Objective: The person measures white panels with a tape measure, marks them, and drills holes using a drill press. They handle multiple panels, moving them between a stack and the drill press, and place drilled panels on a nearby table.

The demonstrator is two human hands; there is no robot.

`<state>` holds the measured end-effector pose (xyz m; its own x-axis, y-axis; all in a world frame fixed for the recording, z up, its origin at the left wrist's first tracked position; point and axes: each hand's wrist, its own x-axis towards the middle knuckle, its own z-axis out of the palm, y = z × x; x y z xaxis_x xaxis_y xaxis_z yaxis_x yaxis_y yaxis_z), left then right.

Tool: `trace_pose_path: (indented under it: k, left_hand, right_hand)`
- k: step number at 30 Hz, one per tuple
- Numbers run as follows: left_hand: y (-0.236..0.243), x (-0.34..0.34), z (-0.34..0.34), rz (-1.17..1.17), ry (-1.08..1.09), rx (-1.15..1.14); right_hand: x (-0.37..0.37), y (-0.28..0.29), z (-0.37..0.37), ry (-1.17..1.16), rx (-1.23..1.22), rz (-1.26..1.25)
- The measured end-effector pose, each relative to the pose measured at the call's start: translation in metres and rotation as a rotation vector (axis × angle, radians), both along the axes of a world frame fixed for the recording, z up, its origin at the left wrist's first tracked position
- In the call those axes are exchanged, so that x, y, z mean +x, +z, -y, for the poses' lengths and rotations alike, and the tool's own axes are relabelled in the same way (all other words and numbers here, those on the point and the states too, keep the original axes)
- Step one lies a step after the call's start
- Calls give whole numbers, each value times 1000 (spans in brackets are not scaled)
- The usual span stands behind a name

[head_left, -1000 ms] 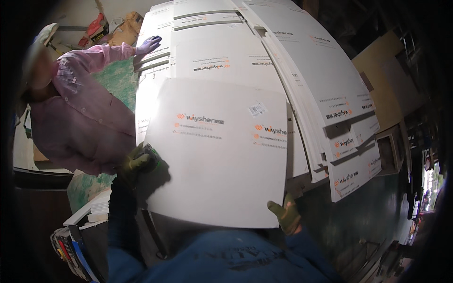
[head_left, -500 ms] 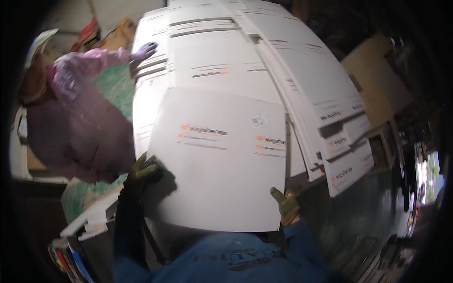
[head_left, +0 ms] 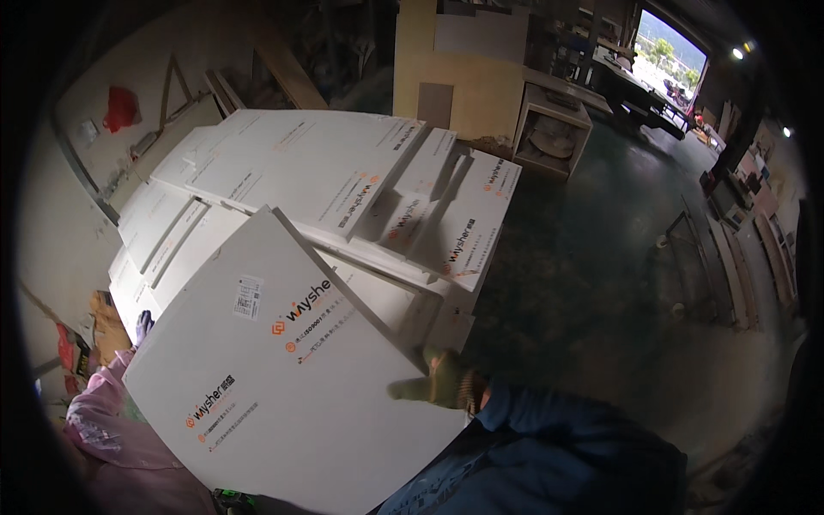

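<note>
My right hand (head_left: 433,386), in an olive glove, grips the right edge of a large white board (head_left: 266,378), thumb over its top face. The board carries printing and a paper sticker, and lies slanted over the near part of a stack of similar boards (head_left: 292,163). A small green-and-black object (head_left: 232,499) peeks out beneath the board's lower edge; I cannot make out my left hand there. To the left, a co-worker's purple-gloved hand (head_left: 143,328) is at the stack's edge, with a pink sleeve (head_left: 99,390) below it.
A tan panel (head_left: 455,77) and an open box cabinet (head_left: 549,133) stand behind the stack. Dark floor (head_left: 601,283) runs toward a bright doorway (head_left: 674,60). A wheeled rack with leaning panels (head_left: 712,266) lines the right side. A red bag (head_left: 120,107) is by the left wall.
My view has swung rightward and up, bringing the doorway in. The board in my right hand appears more slanted. My left hand has dropped from sight behind the board's lower part.
</note>
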<state>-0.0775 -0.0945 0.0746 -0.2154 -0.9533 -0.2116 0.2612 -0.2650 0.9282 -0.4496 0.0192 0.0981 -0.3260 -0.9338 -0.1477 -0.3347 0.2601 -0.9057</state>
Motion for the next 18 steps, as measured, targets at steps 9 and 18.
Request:
trace_pose_path:
  k: [9,18]
  left_hand:
    - [44,-72,-68,135,8,-242]
    - [70,-137,-153,131,-39,-358]
  right_hand:
    - [-83,-9,-121,-114,-146,-110]
    - [-175,-1,-225,-213,-464,113]
